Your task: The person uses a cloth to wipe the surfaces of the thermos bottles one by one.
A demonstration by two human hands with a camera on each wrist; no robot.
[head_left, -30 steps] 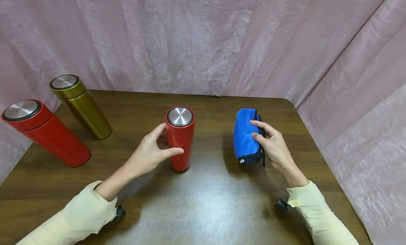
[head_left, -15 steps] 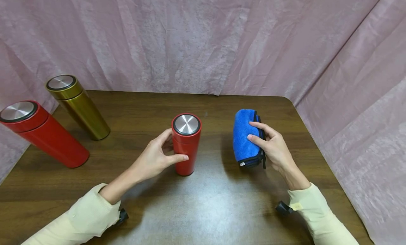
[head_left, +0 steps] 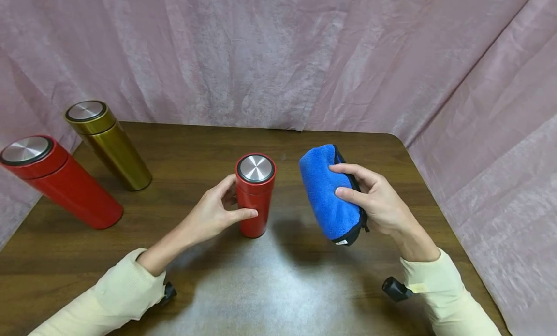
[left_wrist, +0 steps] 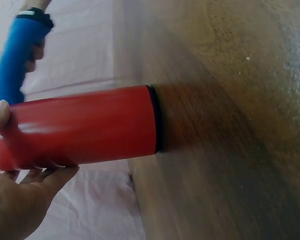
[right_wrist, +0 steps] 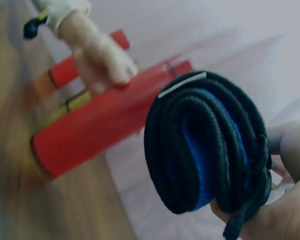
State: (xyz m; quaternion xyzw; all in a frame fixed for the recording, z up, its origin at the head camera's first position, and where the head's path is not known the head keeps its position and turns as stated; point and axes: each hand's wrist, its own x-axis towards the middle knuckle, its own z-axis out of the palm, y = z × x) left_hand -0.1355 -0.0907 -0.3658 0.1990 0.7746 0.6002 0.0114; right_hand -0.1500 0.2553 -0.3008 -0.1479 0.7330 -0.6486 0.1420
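In the head view my left hand point(head_left: 209, 216) grips a red thermos flask point(head_left: 256, 200) with a round steel lid top, thumb in front and fingers behind. The flask is upright at the table's middle; the left wrist view shows its black base point(left_wrist: 156, 120) at the wood, though I cannot tell whether they touch. My right hand point(head_left: 383, 205) pinches a rolled blue towel point(head_left: 328, 196) with black edging, thumb and fingers on its right side. Tilted, the towel hangs above the table, right of the flask and apart from it. Its coiled end point(right_wrist: 205, 150) fills the right wrist view.
Two more flasks stand at the left: a red one point(head_left: 71, 183) and a gold one point(head_left: 115, 150) behind it. The wooden table point(head_left: 204, 145) ends at a pink curtain point(head_left: 261, 55) at the back and right. Dark cameras point(head_left: 396, 288) sit on both wrists.
The left hand has shifted the red flask a little right and nearer, then kept it there. The right hand has brought the towel up and left, tilting its top leftward.
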